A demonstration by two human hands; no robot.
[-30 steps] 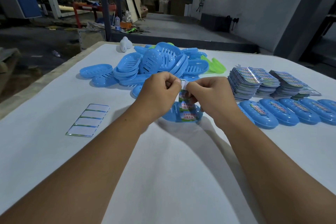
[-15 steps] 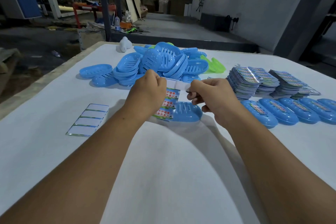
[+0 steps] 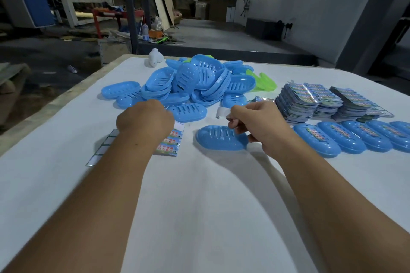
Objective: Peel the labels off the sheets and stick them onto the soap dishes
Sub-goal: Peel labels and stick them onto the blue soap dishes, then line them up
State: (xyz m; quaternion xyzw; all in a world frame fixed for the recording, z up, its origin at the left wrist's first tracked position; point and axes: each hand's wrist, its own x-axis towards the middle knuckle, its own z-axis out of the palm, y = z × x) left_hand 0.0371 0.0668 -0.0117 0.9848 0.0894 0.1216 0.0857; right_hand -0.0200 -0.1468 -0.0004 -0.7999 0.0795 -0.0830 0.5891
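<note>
I see my left hand curled down over a label sheet that lies flat on the white table, toward its left side; the fingers are hidden under the knuckles, so I take it as gripping the sheet's upper end, though the exact hold is out of sight. My right hand is raised a little and pinches a peeled label, its white back turned toward me, just above a single blue soap dish that sits upside down near the middle of the table. The two hands are well apart. To the left of the sheet, partly under my left forearm, lies an emptied backing sheet. Behind the hands, toward the far edge, a loose heap of blue soap dishes is piled up, with a green dish at its right and a small white object at its far left. On the right side stand stacks of label sheets, and in front of them a row of labelled dishes runs to the right edge.
</note>
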